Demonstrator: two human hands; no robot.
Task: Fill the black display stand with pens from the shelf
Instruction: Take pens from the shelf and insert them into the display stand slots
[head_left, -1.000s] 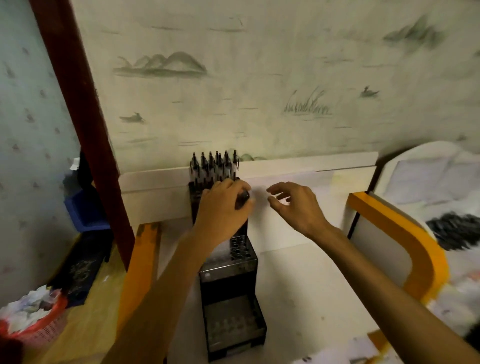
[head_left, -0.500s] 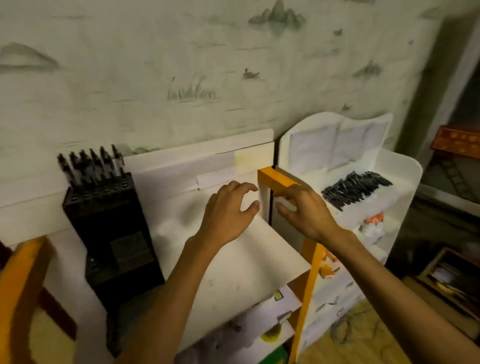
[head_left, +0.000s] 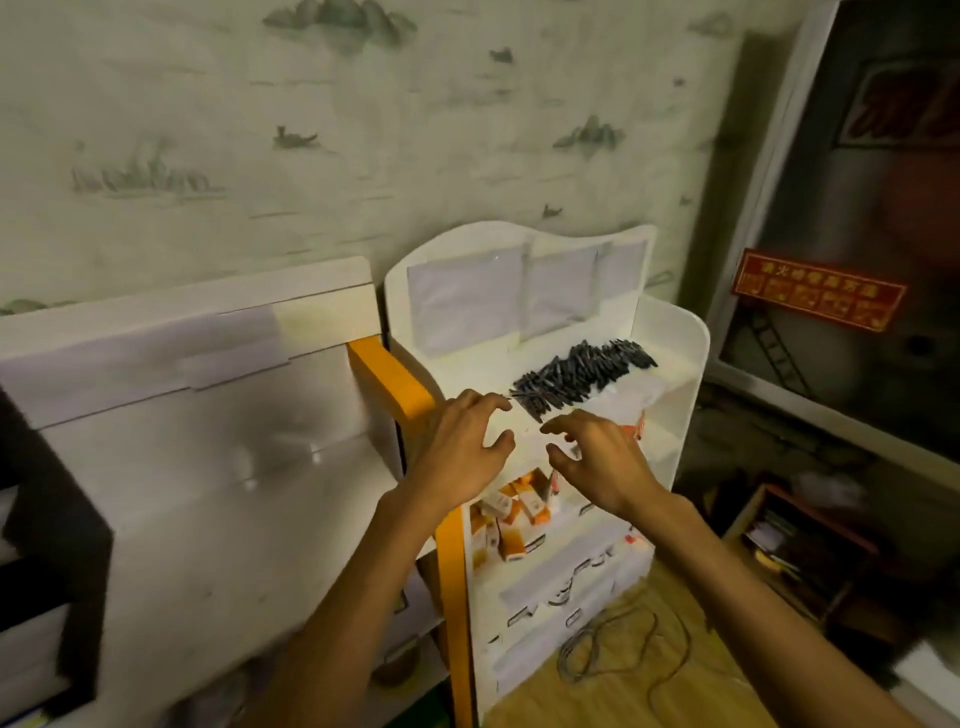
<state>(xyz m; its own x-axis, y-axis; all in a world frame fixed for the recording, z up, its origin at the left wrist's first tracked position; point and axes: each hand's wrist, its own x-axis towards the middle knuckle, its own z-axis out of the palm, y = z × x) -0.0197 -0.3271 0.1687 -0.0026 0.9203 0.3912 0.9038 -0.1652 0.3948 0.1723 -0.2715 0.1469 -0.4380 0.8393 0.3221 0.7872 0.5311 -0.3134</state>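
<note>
A heap of black pens (head_left: 582, 375) lies on the top level of a white shelf unit (head_left: 675, 338) at the centre right. My left hand (head_left: 457, 452) and my right hand (head_left: 597, 457) hover side by side just in front of the heap, fingers spread and loosely bent, holding nothing. The left fingertips are close to the heap's near end. Only a dark edge of the black display stand (head_left: 52, 545) shows at the far left, on the white table (head_left: 234, 493).
An orange table side (head_left: 395, 384) stands between the table and the shelf unit. Lower shelf levels hold small orange-and-white boxes (head_left: 514, 519). A cable loop (head_left: 613, 649) lies on the wooden floor. A dark crate (head_left: 800, 551) sits at the right.
My view has swung right, away from the display stand toward the shelf unit. Both hands have moved from the stand across the table to the pen heap, empty.
</note>
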